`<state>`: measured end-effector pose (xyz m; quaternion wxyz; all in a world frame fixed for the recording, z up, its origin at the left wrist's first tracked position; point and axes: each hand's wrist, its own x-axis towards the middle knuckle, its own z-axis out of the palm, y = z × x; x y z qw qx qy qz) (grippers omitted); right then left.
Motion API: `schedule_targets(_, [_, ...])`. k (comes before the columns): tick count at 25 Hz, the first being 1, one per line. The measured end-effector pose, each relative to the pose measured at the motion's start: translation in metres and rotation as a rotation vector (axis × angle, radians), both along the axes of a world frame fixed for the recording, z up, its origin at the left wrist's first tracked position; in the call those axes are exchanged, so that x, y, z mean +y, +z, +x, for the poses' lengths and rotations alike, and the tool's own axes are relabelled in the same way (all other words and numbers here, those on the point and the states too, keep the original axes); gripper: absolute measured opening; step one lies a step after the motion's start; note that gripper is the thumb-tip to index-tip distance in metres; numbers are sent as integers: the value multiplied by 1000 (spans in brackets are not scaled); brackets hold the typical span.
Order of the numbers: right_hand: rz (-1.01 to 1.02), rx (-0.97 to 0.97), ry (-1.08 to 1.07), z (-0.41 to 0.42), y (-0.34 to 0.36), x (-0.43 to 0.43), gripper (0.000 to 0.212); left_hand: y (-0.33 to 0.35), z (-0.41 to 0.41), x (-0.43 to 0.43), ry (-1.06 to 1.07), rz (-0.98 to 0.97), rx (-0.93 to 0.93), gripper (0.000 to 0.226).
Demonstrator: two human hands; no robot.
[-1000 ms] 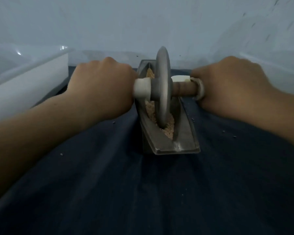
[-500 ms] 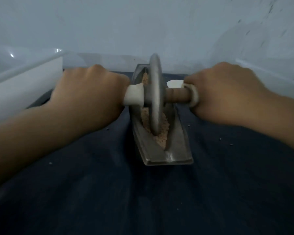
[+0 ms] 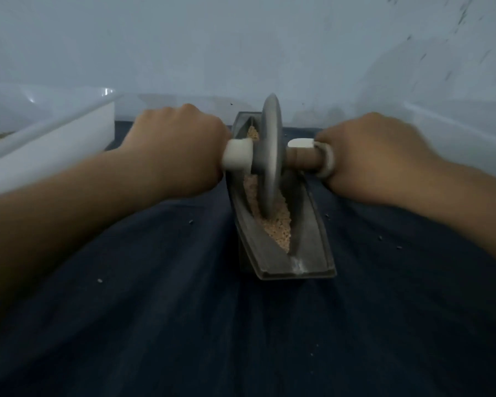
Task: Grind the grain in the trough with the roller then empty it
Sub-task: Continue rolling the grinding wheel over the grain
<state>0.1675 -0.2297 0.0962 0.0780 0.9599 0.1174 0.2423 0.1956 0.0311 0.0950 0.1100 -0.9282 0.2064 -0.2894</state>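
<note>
Hands, two: your left hand (image 3: 178, 150) and right hand (image 3: 375, 156), each grip closed tight round one axle end of the single roller (image 3: 269, 156). One trough (image 3: 309, 224) lies between the grips, with one bed of grain (image 3: 279, 230) under the disc. Since a second ago the disc stands slightly farther from the trough's near end; both grips hold as before.

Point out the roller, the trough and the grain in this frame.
roller (image 3: 269, 156): head view, middle of the grey disc.
trough (image 3: 309, 242): head view, bare right wall towards its near end.
grain (image 3: 275, 227): head view, heap just nearer than the disc.
</note>
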Motion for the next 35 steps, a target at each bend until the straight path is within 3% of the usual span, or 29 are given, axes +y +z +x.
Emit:
schedule_targets(2, [-19, -44, 118, -20, -6, -15, 10, -2, -19, 13, -67, -18, -23, 11])
schedule_targets(4, [-59, -107, 70, -10, -6, -11, 1, -7, -12, 11, -3, 8, -59, 13])
schedule_targets(5, [-73, -147, -29, -1, -6, 0, 10, -11, -4, 4, 57, 12, -56, 13])
schedule_targets(7, [49, -54, -179, 29, -4, 21, 18, -9, 22, -15, 164, 11, -55, 11])
schedule_targets(10, [205, 155, -209, 56, 0, 25, 15, 13, 42, -32, 175, 51, -37, 11])
schedule_targets(14, [21, -14, -30, 2, -4, 1, 14, 0, 8, -2, 6, 80, -56, 8])
schedule_targets(16, [-28, -73, 90, -19, -5, -8, 26, -6, -12, 15, -72, 48, -76, 10])
schedule_targets(18, [-40, -91, 65, -13, -6, -9, 21, -8, -7, 16, -43, 52, -93, 12])
schedule_targets(21, [51, -26, -143, 26, -9, 12, 9, -8, 22, -8, 71, 83, -156, 7])
schedule_targets(25, [139, 86, -179, 53, -5, 22, 6, 15, 47, -27, 168, 84, 3, 12])
schedule_targets(29, [0, -68, 2, 4, -8, -4, 11, -1, -8, -6, 22, 63, -69, 10])
schedule_targets(31, [-20, -8, 102, -6, -4, -14, 31, -6, -25, 13, -31, 5, -87, 13])
schedule_targets(32, [-48, 4, 88, -5, -2, -11, 31, -10, -24, 17, -11, -7, -84, 15])
schedule_targets(34, [-131, -132, -28, 10, -4, 2, 9, -17, -14, 9, 76, -15, -66, 13])
schedule_targets(35, [-118, -154, -104, 21, -4, 12, 14, -18, 0, 1, 115, -20, -55, 12])
